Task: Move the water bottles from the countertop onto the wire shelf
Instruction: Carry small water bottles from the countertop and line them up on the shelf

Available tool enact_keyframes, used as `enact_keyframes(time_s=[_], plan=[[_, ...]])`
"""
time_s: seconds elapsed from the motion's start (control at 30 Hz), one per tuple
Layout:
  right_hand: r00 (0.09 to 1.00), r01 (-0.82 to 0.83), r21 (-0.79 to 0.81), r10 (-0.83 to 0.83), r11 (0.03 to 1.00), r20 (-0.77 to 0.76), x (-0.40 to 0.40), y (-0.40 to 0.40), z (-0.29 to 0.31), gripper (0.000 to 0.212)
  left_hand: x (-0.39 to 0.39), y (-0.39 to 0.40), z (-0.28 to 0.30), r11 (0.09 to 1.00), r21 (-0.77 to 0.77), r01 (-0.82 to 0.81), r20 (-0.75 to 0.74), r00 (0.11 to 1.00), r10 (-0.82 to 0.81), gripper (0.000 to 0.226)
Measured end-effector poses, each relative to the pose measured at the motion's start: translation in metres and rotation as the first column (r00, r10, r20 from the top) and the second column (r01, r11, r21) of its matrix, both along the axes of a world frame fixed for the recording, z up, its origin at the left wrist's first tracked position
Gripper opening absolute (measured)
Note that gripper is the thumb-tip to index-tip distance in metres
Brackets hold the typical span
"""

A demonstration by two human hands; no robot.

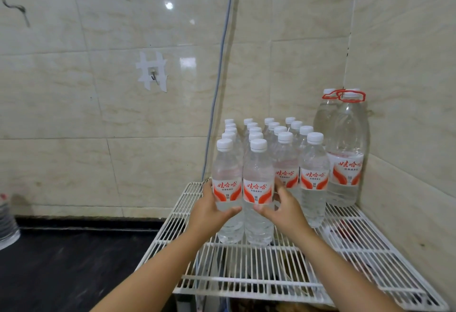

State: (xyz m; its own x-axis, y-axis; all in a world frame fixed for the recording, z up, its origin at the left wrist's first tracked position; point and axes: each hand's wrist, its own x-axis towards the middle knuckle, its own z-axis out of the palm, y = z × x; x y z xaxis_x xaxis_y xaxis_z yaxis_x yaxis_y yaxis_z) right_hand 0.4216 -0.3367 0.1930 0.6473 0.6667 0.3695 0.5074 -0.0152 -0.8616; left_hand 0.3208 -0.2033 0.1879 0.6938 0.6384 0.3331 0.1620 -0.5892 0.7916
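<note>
**White wire shelf, two bottles in hand**

Black countertop (61, 269) fills the lower left of the frame, with a stack of clear cups (7, 223) cut off at the left edge. On the beige tiled wall (74, 89) above, upper centre-left, a small hook (154, 76) is held by white tape, and a grey cable (219, 77) runs down toward the shelf.

Right of centre, the left hand (209, 209) curls around the left front bottle (227, 188) just below its red label — thumb across the front. Touching it stands the right front bottle (258, 193), gripped the same way by the right hand (283, 209). Both bottles stand upright on the wire shelf (370, 250), at the front of their rows.

Behind and to the right, the other small bottles (314, 178) stand in four tight rows, white caps receding toward the wall — all upright on the shelf. At the far right, in the corner, two large jugs (348, 153) with red handles stand one behind the other.
</note>
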Motion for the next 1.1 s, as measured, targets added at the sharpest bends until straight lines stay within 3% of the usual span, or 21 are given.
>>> enact_keyframes(time_s=[0.27, 0.4, 0.67, 0.8, 0.97, 1.1], plan=[[0.993, 0.085, -0.188, -0.067, 0.978, 0.099, 0.000, -0.005, 0.014, 0.067, -0.001, 0.008, 0.006, 0.998, 0.012, 0.061, -0.065, 0.996, -0.061, 0.071], [0.994, 0.043, -0.234, -0.018, 0.971, 0.107, 0.005, -0.006, 0.019, 0.066, 0.000, 0.012, 0.008, 0.995, 0.028, 0.094, -0.085, 0.992, -0.092, 0.071], [0.995, 0.077, -0.225, -0.060, 0.971, 0.085, -0.006, -0.005, 0.010, 0.062, -0.002, 0.007, 0.000, 0.998, -0.023, 0.066, -0.040, 0.997, -0.067, 0.070], [0.979, 0.174, -0.225, -0.145, 0.959, 0.140, -0.022, -0.010, 0.008, 0.068, -0.008, -0.001, 0.000, 0.997, -0.019, 0.069, -0.033, 0.997, -0.069, 0.073], [0.926, 0.325, -0.215, -0.265, 0.921, 0.268, -0.051, -0.024, 0.002, 0.071, -0.035, -0.003, -0.005, 0.992, 0.123, -0.023, -0.039, 0.999, 0.028, 0.066], [0.905, 0.315, -0.205, -0.229, 0.927, 0.358, -0.084, -0.018, -0.016, 0.061, -0.068, 0.007, -0.017, 0.964, 0.260, -0.064, -0.114, 0.989, 0.097, 0.051]])
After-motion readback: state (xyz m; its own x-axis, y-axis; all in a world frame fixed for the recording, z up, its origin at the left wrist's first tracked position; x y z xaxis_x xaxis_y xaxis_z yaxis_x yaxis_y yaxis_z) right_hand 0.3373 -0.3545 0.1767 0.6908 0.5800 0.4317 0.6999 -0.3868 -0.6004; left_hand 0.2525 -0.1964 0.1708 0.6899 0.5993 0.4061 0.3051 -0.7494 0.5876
